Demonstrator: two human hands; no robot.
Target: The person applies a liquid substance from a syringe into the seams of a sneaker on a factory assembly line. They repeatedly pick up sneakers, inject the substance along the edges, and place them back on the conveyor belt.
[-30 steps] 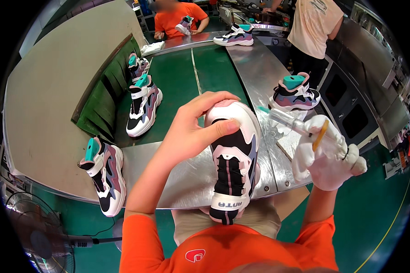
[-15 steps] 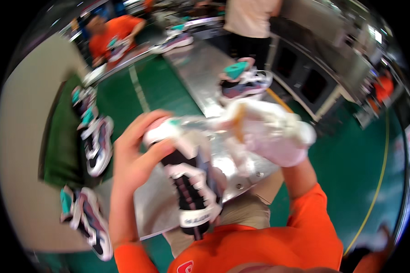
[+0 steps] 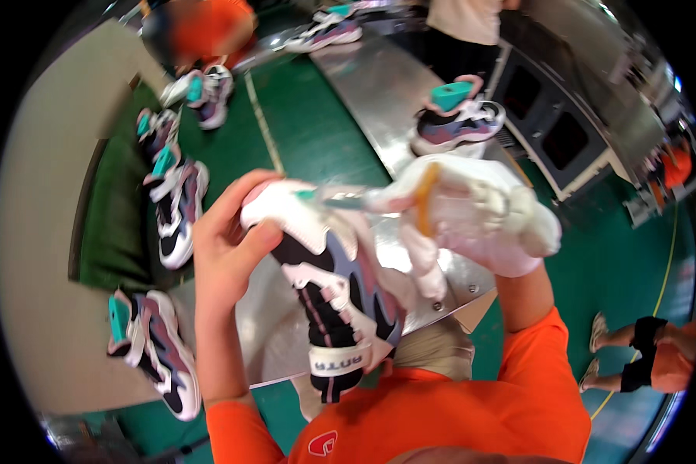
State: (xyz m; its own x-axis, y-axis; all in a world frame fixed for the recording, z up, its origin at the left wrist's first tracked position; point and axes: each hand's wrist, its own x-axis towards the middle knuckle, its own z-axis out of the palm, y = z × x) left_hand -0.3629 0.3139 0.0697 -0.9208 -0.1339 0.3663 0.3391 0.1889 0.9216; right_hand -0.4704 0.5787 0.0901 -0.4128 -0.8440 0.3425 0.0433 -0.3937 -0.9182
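Note:
My bare left hand (image 3: pixel 236 236) grips a sneaker (image 3: pixel 329 286) by its white toe, thumb on one side and fingers round the other. The sneaker is white, black, grey and pink, tilted with its tongue and white strap toward my body. My right hand (image 3: pixel 479 213), in a white glove with a tan band round it, is closed on a slim translucent tool (image 3: pixel 348 197). The teal tip of this tool lies at the toe of the sneaker; whether it touches is unclear. The tool's other end is hidden in the glove.
A metal bench (image 3: pixel 274 340) lies below my hands. Another sneaker with a teal insert (image 3: pixel 456 120) stands beyond my right hand. Several similar sneakers line the left side, including a nearby one (image 3: pixel 158 352). A co-worker in orange (image 3: pixel 209 31) is at the far left.
My view has shifted, and the held sneaker shows more of its side. The tool stays near the toe. A person's legs now show at the right edge.

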